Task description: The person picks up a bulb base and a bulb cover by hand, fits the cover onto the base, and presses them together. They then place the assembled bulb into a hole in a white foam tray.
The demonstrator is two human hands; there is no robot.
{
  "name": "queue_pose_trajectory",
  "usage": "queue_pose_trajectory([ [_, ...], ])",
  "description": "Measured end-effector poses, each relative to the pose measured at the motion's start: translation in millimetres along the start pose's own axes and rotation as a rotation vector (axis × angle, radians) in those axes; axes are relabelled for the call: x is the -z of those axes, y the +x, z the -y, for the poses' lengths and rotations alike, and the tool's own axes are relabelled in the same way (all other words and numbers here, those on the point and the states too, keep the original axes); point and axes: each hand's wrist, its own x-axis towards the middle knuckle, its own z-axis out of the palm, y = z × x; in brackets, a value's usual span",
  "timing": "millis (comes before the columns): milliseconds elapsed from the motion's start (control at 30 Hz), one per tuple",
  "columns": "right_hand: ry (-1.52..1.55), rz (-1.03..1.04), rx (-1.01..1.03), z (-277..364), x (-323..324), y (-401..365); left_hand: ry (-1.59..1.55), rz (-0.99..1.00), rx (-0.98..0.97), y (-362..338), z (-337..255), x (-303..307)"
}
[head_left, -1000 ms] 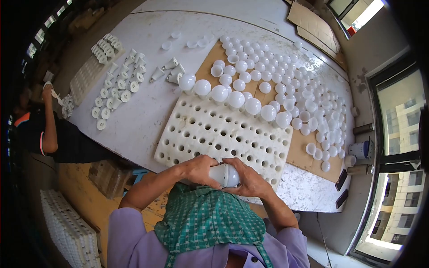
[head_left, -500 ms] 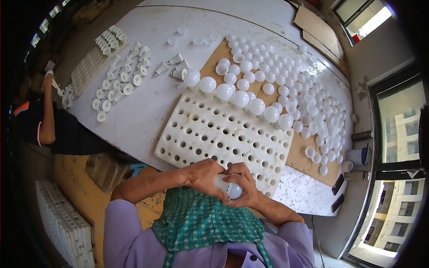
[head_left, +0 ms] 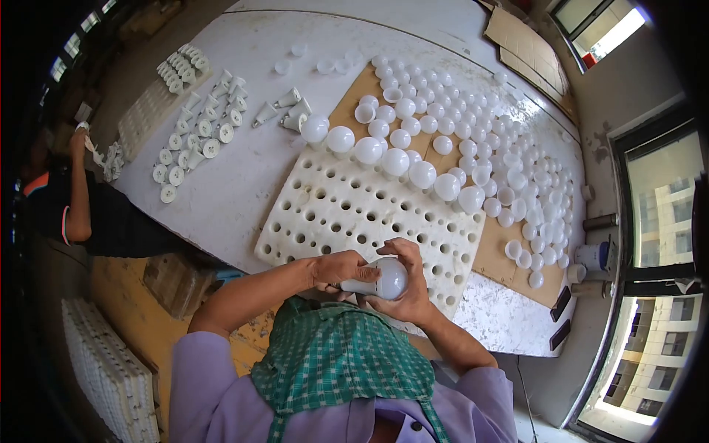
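Between my two hands is a light bulb (head_left: 391, 278), lying sideways with its white dome to the right. My left hand (head_left: 341, 271) grips the bulb's base end, thumb along its body. Curved around the dome is my right hand (head_left: 412, 284), fingers closed on it from the far and near sides. The bulb is above the near edge of a white foam tray (head_left: 310, 236) full of round holes. Along the tray's far row stand several bulbs with white domes (head_left: 396, 162). The fingers under the bulb are partly hidden.
Many white domes (head_left: 443, 145) rest on cardboard (head_left: 500, 269) at the right. Bulb bases (head_left: 176, 175) lie at the left, by another foam tray (head_left: 140, 122). A person's arm (head_left: 78, 192) is at far left. Stacked foam trays (head_left: 111, 369) stand on the floor.
Both hands have risen slightly away from my apron, and the bulb has turned so its dome shows more. My right fingers have opened wider around the dome.
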Motion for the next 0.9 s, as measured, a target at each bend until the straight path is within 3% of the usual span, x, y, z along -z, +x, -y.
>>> queue_pose_trajectory([
  [33, 0.063, -0.046, 0.004, -5, 0, 2, -0.297, 0.12, -0.097, 18, 26, 8],
  [67, 0.124, -0.092, 0.006, -10, 0, 2, -0.286, 0.118, -0.096, 18, 23, 5],
  [133, 0.067, -0.093, -0.043, -14, 1, -4, -0.701, 0.217, -0.191, 22, 16, -4],
  [200, 0.363, -0.173, -0.478, -4, -3, -2, -0.68, 0.18, -0.189, 38, 30, 1],
  [233, 0.29, -0.152, -0.512, -12, 1, -6, -0.665, 0.181, -0.167, 44, 35, 5],
  [300, 0.241, -0.169, -0.532, -24, 6, -14, -0.575, 0.172, -0.123, 52, 38, 10],
  [367, 0.12, -0.243, -0.547, -32, 23, -18, -0.458, -0.017, -0.1, 54, 49, 12],
  [400, -0.059, -0.339, -0.553, -38, 39, -20, -0.391, -0.098, -0.114, 56, 60, 16],
  [467, -0.063, -0.597, -0.667, -56, 80, -22, -0.428, -0.209, -0.045, 48, 73, 18],
  [533, -0.364, -0.769, -0.514, -91, 127, -28, -0.49, -0.253, -0.044, 42, 88, 20],
  [600, -0.424, -0.852, -0.38, -115, 169, -26, -0.503, -0.282, -0.031, 42, 96, 17],
  [633, -0.422, -0.859, -0.375, -127, 183, -22, -0.505, -0.316, -0.021, 43, 99, 16],
  [700, -0.888, -0.788, -0.39, -150, 206, -15, -0.506, -0.37, -0.017, 45, 103, 14],
  [733, -0.875, -0.787, -0.38, -160, 213, -15, -0.503, -0.384, -0.025, 46, 104, 14],
  [833, -0.805, -0.487, -0.433, -177, 218, -11, -0.345, -0.515, -0.043, 40, 108, 15],
  [900, -0.886, -0.506, -0.448, -172, 212, -8, -0.266, -0.625, -0.116, 30, 109, 14],
])
